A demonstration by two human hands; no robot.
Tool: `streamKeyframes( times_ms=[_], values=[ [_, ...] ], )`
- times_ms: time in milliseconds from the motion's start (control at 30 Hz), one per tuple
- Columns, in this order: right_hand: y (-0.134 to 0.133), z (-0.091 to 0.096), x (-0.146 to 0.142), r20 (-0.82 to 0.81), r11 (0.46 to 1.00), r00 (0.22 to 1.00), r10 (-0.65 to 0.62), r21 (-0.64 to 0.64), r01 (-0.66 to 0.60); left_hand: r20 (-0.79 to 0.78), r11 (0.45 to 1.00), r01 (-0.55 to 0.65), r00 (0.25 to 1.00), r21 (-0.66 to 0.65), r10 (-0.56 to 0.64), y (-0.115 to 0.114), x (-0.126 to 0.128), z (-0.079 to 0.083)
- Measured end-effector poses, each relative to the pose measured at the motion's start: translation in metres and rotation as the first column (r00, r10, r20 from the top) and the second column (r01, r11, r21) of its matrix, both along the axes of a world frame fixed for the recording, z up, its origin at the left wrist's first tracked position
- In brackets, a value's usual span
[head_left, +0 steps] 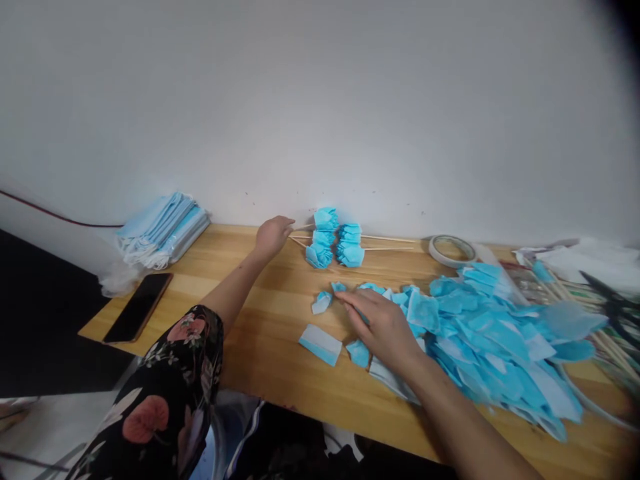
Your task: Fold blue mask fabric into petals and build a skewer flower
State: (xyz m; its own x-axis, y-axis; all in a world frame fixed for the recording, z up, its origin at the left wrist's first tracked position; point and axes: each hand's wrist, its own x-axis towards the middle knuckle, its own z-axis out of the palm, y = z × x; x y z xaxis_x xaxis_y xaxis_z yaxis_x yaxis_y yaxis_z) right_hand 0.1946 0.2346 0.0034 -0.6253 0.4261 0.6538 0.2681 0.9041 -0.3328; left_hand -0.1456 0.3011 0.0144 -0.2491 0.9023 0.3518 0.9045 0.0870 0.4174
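Note:
My left hand reaches toward the back of the table, its fingers closed on the thin stick of a blue fabric flower. Close by lie other blue flowers on sticks, one group with stems to the left and another with stems to the right. My right hand is closed in a pinch on a small blue fabric piece. Just left of it is a folded blue-white piece. A two-tone rectangle and a small blue scrap lie nearer the front edge.
A big heap of cut blue pieces covers the right side. Behind it are a tape roll, black scissors and loose sticks. At left are stacked face masks and a phone. A wall backs the table.

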Motion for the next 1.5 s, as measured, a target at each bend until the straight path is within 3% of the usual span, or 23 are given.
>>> streamKeyframes(
  times_ms=[400,767,900,1067,1267,1500],
  values=[
    [-0.002,0.006,0.002,0.001,1.000,1.000,0.016,-0.002,-0.016,-0.160,0.988,0.086,0.981,-0.125,-0.106,0.032,-0.004,-0.011],
    [-0.003,0.011,0.003,0.004,0.999,1.000,-0.008,-0.049,0.008,-0.180,0.995,0.078,0.980,-0.054,-0.087,0.033,-0.016,-0.012],
    [-0.009,0.033,-0.006,0.198,0.998,0.979,0.040,-0.058,-0.029,-0.179,0.994,0.088,0.979,-0.064,-0.098,0.035,-0.019,-0.015],
    [0.010,0.047,-0.038,0.550,0.986,0.822,0.148,-0.149,-0.077,-0.175,0.991,0.111,0.977,-0.079,-0.124,0.038,-0.018,-0.020],
    [0.048,0.031,-0.072,0.654,0.977,0.744,0.138,-0.213,0.006,-0.186,0.985,0.142,0.970,-0.095,-0.158,0.037,-0.019,-0.020],
    [0.050,0.026,-0.089,0.674,0.984,0.731,0.108,-0.176,0.016,-0.198,0.987,0.132,0.969,-0.087,-0.147,0.038,-0.020,-0.018]
  ],
)
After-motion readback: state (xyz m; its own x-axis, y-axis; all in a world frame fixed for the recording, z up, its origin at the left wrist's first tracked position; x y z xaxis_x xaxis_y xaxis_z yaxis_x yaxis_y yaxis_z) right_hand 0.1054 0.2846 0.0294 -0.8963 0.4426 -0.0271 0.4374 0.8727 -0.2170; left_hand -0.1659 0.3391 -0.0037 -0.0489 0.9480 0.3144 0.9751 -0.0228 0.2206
